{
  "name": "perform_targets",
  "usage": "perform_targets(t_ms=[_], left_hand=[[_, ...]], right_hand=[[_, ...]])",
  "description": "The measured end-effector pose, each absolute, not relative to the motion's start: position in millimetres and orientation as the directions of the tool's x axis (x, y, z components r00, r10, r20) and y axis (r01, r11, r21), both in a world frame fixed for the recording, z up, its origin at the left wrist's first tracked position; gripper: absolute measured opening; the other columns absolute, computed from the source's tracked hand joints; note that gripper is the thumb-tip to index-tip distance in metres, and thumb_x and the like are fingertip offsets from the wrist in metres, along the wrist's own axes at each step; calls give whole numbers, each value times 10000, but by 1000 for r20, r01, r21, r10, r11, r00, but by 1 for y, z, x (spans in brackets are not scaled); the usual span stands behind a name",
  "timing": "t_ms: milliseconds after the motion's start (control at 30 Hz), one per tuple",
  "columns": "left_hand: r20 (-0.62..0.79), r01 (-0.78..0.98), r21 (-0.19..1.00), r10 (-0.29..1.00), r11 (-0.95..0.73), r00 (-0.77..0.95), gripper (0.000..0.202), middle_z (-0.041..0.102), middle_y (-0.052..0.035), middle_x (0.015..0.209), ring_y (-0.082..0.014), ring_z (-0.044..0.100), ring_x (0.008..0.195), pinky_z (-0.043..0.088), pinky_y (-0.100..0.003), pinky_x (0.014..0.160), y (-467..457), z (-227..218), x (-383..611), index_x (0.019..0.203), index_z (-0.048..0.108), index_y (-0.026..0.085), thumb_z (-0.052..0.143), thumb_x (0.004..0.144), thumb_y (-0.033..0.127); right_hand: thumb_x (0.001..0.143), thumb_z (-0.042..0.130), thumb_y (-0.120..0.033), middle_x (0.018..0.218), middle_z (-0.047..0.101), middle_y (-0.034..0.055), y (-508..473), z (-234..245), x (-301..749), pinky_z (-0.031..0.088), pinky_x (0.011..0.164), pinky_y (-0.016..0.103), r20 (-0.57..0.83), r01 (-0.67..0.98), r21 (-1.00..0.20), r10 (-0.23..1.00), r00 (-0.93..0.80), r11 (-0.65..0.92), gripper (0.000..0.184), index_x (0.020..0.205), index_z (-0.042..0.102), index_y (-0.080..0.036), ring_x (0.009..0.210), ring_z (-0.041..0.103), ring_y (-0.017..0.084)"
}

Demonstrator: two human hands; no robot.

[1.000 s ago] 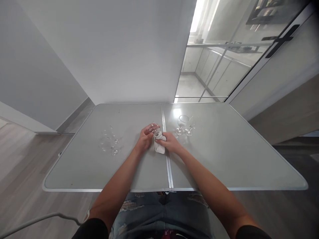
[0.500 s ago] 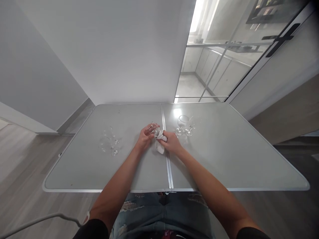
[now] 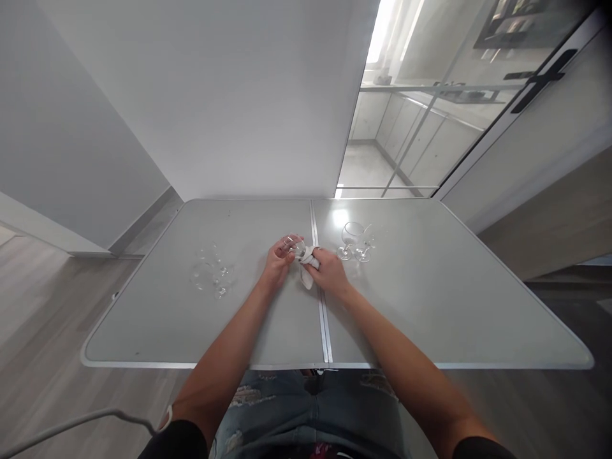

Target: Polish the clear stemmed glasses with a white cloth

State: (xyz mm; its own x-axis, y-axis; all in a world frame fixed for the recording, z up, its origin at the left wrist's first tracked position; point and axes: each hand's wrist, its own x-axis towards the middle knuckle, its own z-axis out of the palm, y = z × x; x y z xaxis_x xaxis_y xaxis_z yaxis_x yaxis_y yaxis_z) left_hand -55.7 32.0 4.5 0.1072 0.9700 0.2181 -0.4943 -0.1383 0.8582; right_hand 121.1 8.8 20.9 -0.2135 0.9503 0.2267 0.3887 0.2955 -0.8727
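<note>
Above the middle of the table, my left hand (image 3: 278, 262) is closed around the bowl of a clear stemmed glass (image 3: 295, 246). The glass is tilted, its lower end pointing toward my right hand (image 3: 329, 271). That hand grips a white cloth (image 3: 307, 260) wrapped about the stem end, so the stem and foot are hidden. A loose end of the cloth hangs down between my hands.
Two clear stemmed glasses, one of them a round wine glass (image 3: 352, 234), stand to the right of my hands. Several more clear glasses (image 3: 208, 274) are at the left. A metal seam (image 3: 323, 325) divides the grey table (image 3: 454, 287); a wall rises behind it.
The cloth has shifted slightly around the stem end, and its hanging end sits a little higher. Both hands keep their hold in nearly the same place.
</note>
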Motion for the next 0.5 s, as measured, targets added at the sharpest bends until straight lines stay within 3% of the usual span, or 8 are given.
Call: perform_targets(t_ms=[100,167,233,367,433,500], left_hand=[[207,-509,853,969,-112,134,740,721,-177,1217,-336,643,1203,472,-422,1033,31,3,-56,1156,743,159,895,604,627],[225,-503,856,961,-116,160,758,720,-174,1217,-339,638,1213,467,-426,1047,30,2,-56,1159,745,158,874,609,663],[233,-497,859,957,-119,174,747,717,-166,1222,-335,626,1237,462,-421,1061,30,2,-55,1158,747,164,875,612,657],[204,-506,857,967,-100,154,748,724,-170,1205,-329,650,1201,469,-425,1045,30,3,-54,1168,738,160,900,603,622],[196,-510,854,971,-100,138,732,729,-174,1196,-326,658,1185,470,-429,1036,30,4,-55,1172,732,158,916,606,583],[201,-506,855,972,-114,121,694,729,-171,1204,-326,644,1213,463,-428,1040,30,4,-55,1163,733,164,940,604,518]], right_hand=[[856,673,-548,714,594,17,10,24,125,433,633,295,-57,16,-998,909,-414,-56,358,818,631,-194,657,541,170],[843,689,-596,654,551,-5,10,25,127,411,578,279,-147,-175,-947,846,-512,-271,418,762,606,-195,581,488,138],[811,741,-582,615,512,-22,11,24,129,385,548,265,-173,-262,-899,833,-525,-352,431,706,578,-198,547,444,116],[769,801,-517,690,583,-6,12,22,130,405,592,276,-171,-225,-918,837,-520,-328,367,798,639,-189,601,504,129],[761,802,-480,759,634,14,12,22,129,429,641,297,-116,-86,-980,872,-476,-178,350,895,673,-184,662,557,161],[775,773,-430,801,652,27,12,21,128,433,688,309,28,156,-984,936,-350,88,288,902,674,-191,733,581,193]])
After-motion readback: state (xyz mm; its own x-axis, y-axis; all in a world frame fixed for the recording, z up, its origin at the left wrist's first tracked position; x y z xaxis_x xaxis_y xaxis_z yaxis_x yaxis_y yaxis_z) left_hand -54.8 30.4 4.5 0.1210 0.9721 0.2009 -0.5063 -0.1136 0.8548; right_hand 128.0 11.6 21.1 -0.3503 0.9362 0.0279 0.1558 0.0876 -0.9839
